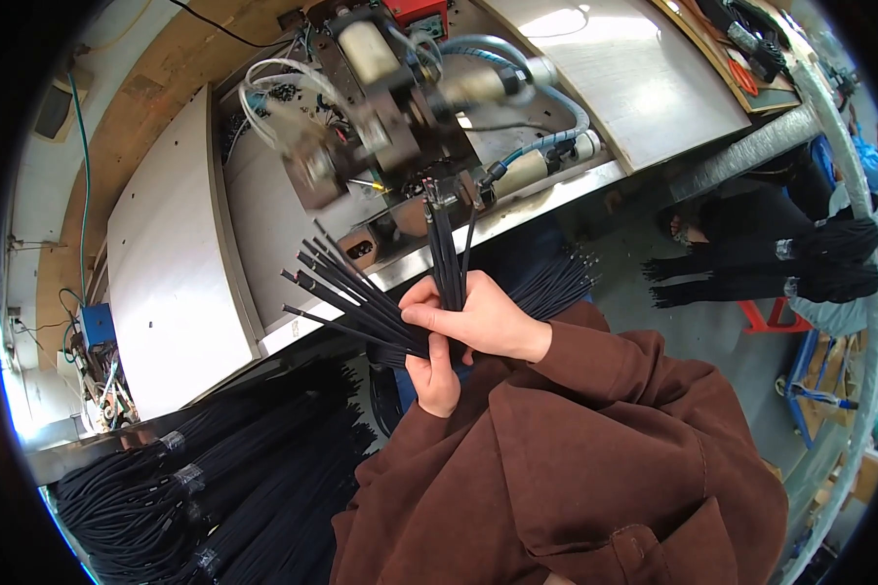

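Cables (361, 292), black and thin, fan out from both hands at the bench's front edge. Right hand (478, 317) is clamped on a few upright ones, their ends touching the machine (380, 117). Left hand (434, 375) is closed round the rest of the bunch underneath. Most of the fan looks not yet fed, I'd say. Taped bundles (215, 487) lie by the lower left; more (771, 263) hang at the right.

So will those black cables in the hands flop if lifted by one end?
Probably semi-stiff: the black cables fan out straight above the left hand. Likely light; the right hand pinches several upright.
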The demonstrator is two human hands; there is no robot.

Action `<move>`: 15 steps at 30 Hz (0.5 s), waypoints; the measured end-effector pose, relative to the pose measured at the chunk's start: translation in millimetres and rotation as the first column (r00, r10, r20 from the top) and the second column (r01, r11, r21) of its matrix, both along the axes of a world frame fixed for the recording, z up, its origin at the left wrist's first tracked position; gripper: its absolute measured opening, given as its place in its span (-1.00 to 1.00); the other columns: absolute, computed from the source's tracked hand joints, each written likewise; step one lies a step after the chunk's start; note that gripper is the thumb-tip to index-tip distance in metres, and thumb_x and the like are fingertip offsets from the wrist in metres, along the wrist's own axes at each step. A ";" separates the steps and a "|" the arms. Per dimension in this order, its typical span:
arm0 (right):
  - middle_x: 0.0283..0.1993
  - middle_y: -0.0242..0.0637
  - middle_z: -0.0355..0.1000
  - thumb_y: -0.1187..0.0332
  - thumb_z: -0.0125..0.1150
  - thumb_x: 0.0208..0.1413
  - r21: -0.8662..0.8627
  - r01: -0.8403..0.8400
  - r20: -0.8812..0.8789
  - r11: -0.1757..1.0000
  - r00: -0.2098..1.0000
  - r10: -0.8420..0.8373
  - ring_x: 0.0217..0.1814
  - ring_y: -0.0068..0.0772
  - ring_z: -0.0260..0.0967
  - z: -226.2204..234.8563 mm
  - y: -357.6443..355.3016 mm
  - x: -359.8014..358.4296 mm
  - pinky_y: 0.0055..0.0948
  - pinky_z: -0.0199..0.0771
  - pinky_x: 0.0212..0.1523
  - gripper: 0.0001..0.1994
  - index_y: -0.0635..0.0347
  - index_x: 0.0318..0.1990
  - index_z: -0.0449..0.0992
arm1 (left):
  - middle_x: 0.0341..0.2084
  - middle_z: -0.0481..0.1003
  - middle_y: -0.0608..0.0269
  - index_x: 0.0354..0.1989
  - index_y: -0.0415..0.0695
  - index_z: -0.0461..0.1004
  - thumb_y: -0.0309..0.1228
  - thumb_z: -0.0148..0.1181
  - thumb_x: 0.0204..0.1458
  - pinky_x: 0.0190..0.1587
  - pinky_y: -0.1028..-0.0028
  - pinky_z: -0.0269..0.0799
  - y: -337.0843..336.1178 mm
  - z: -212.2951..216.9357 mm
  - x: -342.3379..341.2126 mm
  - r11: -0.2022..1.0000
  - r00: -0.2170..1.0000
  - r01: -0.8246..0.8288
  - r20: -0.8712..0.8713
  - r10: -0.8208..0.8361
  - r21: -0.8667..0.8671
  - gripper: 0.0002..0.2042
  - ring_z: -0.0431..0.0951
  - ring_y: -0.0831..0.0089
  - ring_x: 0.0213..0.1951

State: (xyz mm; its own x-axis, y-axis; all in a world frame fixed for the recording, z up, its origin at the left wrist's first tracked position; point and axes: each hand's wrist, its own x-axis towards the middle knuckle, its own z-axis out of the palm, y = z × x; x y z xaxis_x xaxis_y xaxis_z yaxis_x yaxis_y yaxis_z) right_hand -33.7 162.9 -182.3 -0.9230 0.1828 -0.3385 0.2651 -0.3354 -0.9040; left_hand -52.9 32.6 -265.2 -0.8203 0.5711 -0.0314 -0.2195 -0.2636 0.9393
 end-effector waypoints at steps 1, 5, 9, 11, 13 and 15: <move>-0.44 -0.44 0.43 0.29 0.16 0.06 0.008 -0.016 -0.007 1.000 1.000 0.016 -0.59 -0.69 0.33 -0.8 0.1 -0.1 -0.69 0.26 -0.78 -0.80 0.21 -0.24 0.49 | -0.35 0.40 0.27 -0.12 -0.26 0.28 -0.36 -0.19 0.22 -0.47 0.66 0.26 -1.0 -1.8 0.8 1.000 1.000 0.001 -0.001 -0.001 -0.002 -0.78 0.36 0.66 -0.47; -0.47 -0.43 0.43 0.33 0.16 0.07 0.063 0.182 -0.143 0.981 0.975 -0.172 -0.61 -0.70 0.31 -12.0 -8.5 2.9 -0.70 0.23 -0.79 -0.83 0.23 -0.26 0.49 | -0.35 0.40 0.29 -0.12 -0.25 0.29 -0.36 -0.19 0.22 -0.48 0.67 0.25 0.1 -2.1 4.5 1.000 1.000 -0.008 -0.004 0.008 -0.003 -0.77 0.35 0.67 -0.47; -0.53 -0.42 0.41 0.35 0.14 0.08 0.016 0.175 -0.057 0.984 0.983 -0.174 -0.61 -0.70 0.31 -11.5 -6.6 1.9 -0.69 0.22 -0.80 -0.86 0.23 -0.30 0.48 | -0.39 0.39 0.31 -0.16 -0.25 0.30 -0.34 -0.19 0.22 -0.50 0.67 0.24 3.3 0.7 4.3 1.000 0.999 -0.031 -0.033 0.032 0.002 -0.77 0.35 0.67 -0.50; -0.54 -0.41 0.41 0.34 0.14 0.07 0.010 0.182 -0.073 0.983 0.981 -0.181 -0.61 -0.70 0.31 -12.1 -6.3 -0.8 -0.68 0.21 -0.79 -0.86 0.23 -0.31 0.49 | -0.42 0.39 0.32 -0.19 -0.25 0.30 -0.33 -0.18 0.22 -0.51 0.67 0.23 4.3 1.2 3.1 0.999 0.997 -0.038 -0.070 0.038 0.000 -0.78 0.34 0.67 -0.52; -0.57 -0.40 0.41 0.31 0.15 0.06 -0.001 0.193 -0.101 0.981 0.976 -0.192 -0.60 -0.70 0.31 -12.9 -6.7 -3.2 -0.65 0.20 -0.78 -0.85 0.21 -0.35 0.49 | -0.44 0.39 0.32 -0.21 -0.25 0.30 -0.32 -0.18 0.21 -0.52 0.67 0.23 5.8 0.0 3.8 0.998 0.995 -0.065 -0.074 0.065 -0.007 -0.77 0.34 0.67 -0.54; -0.57 -0.40 0.40 0.31 0.15 0.06 0.001 0.189 -0.113 0.982 0.976 -0.187 -0.60 -0.69 0.31 -11.9 -6.7 -5.1 -0.65 0.21 -0.76 -0.85 0.21 -0.35 0.49 | -0.48 0.38 0.33 -0.24 -0.25 0.30 -0.30 -0.16 0.21 -0.54 0.68 0.21 7.5 -0.4 5.0 0.992 0.990 -0.121 -0.078 0.119 -0.019 -0.77 0.33 0.67 -0.56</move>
State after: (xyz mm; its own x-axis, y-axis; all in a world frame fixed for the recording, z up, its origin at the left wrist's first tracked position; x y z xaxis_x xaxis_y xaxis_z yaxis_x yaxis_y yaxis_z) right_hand -38.7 156.2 -194.1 -0.9037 0.3599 -0.2319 0.0952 -0.3592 -0.9284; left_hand -48.0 40.1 -265.5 -0.8834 0.4681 0.0224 -0.1143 -0.2615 0.9584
